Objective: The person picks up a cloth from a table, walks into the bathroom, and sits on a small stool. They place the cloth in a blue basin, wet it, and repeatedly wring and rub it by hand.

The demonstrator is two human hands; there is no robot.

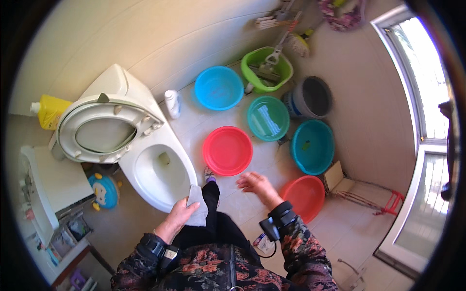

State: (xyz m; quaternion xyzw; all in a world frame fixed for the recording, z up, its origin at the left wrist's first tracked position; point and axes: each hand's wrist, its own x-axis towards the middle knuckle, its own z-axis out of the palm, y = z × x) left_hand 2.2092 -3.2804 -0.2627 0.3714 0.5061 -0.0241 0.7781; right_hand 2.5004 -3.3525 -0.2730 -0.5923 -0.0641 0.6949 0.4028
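Observation:
My left hand (180,215) grips a grey cloth (197,207) by the front rim of a white toilet (189,160). The seat and lid (105,132) are raised, leaning back against the tank (116,82). Over the tiled floor, my right hand (259,186) hangs with its fingers apart and nothing in it. Just beyond it stands a pink-red basin (228,151). An orange-red basin (305,198) is partly covered by my right forearm.
Ahead are a blue basin (219,88), a green basin (268,118), a teal basin (312,147), a lime tub (251,60) holding a mop, and a grey bucket (316,96). A white bottle (172,104) stands beside the toilet. At left is a washbasin (38,196); at right, a folding cart (364,194).

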